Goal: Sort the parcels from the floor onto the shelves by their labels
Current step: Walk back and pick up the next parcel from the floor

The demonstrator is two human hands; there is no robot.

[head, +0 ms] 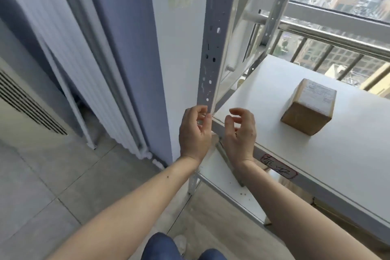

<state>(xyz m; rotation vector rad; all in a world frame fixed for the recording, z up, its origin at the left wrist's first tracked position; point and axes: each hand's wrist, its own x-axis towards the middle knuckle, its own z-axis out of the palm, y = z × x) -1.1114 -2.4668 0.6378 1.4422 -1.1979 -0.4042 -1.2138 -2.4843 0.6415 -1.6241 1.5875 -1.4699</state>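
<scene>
A brown cardboard parcel (308,106) with a white printed label on top stands on the white shelf board (263,99) at the right. My left hand (195,132) and my right hand (240,131) hover side by side at the shelf's near left corner, by the foot of the grey perforated upright (213,48). The fingers of both hands are loosely curled and hold nothing. A red-framed handwritten label (278,166) is stuck on the shelf's front edge, just right of my right wrist.
A lower white shelf board (221,173) lies beneath the hands. Another brown parcel (329,215) shows under the upper shelf. Pale curtains (69,53) and an air-conditioner unit (23,103) stand at the left. A window with a railing (329,36) is behind the rack. Grey floor tiles (52,186) spread at the lower left.
</scene>
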